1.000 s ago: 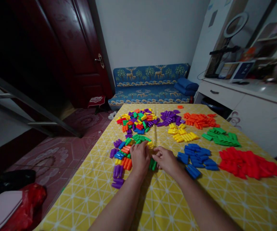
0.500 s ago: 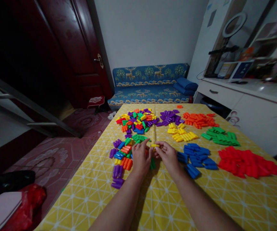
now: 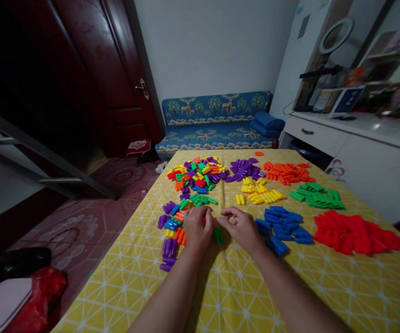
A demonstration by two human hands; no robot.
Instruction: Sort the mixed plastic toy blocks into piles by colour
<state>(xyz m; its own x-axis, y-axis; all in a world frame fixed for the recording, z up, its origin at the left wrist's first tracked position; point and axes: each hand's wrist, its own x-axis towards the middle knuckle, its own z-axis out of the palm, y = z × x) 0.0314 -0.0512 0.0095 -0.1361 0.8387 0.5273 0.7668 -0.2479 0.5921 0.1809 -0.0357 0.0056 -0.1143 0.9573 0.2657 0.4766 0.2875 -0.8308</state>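
My left hand (image 3: pixel 199 226) is curled palm-down over the right edge of a mixed group of plastic pieces (image 3: pixel 170 247). Its fingertips are hidden, and a bit of red shows beside them; whatever they grip cannot be made out. Just across from it, my right hand (image 3: pixel 240 226) hovers low over the table, thumb and index finger apart, with no piece visible between them. A green piece (image 3: pixel 218 235) lies between the two wrists. Beyond my right hand rests a joined yellow piece (image 3: pixel 240 199), close to the yellow pile (image 3: pixel 264 193).
Blue (image 3: pixel 285 224), red (image 3: pixel 356 233), green (image 3: pixel 316 196), orange (image 3: pixel 286 172) and purple (image 3: pixel 244 169) piles lie sorted by colour. A large mixed heap (image 3: pixel 200 173) sits at the far left of the yellow-clothed table (image 3: pixel 241 286). Behind it stands a patterned sofa (image 3: pixel 210 132).
The yellow piece left my right hand and now lies on the table near the yellow pile. My right hand has opened; my left hand has shifted slightly left and down.
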